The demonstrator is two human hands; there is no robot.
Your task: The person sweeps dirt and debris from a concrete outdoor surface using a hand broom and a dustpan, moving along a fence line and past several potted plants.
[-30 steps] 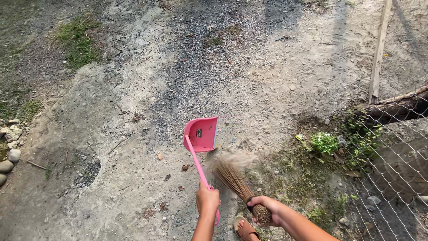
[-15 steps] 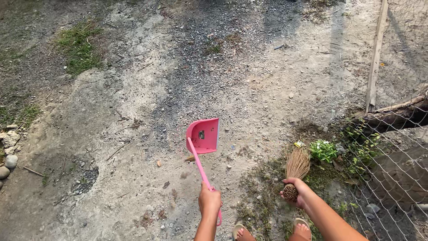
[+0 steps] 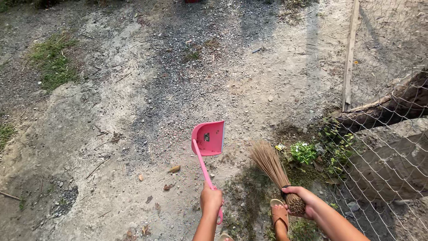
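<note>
Pink plastic runs up the near middle of the ground: the left hand (image 3: 211, 200) is wrapped in a full fist round the long handle of a pink dustpan (image 3: 208, 138), whose open mouth faces right and rests on the dirt ground (image 3: 133, 111). Just to the right, the right hand (image 3: 302, 198) is closed tight around the bound butt of a stick broom (image 3: 273, 167); its fanned bristle tips point up and left and stop a short way right of the pan's mouth. A foot in a brown sandal (image 3: 279, 213) stands between the two arms.

To do this sweep well, I judge the pan's lip should press flat on the soil so grit does not slip beneath it, with the handle held steady against each stroke. The broom wants short, low flicks leftward into the mouth, tips barely dragging, since the loose dry surface would otherwise raise dust and scatter pebbles past the pan.

A few dry leaves (image 3: 174, 169) lie to the left of the handle, behind the pan rather than at its mouth. Farther right, a small green plant (image 3: 303, 152) grows at the foot of a wire mesh fence (image 3: 392, 147), and a pale wooden post (image 3: 349, 58) rises beyond it. Grey gravel (image 3: 196, 62) spreads across the far middle, and a grass patch (image 3: 51, 64) sits far left.
</note>
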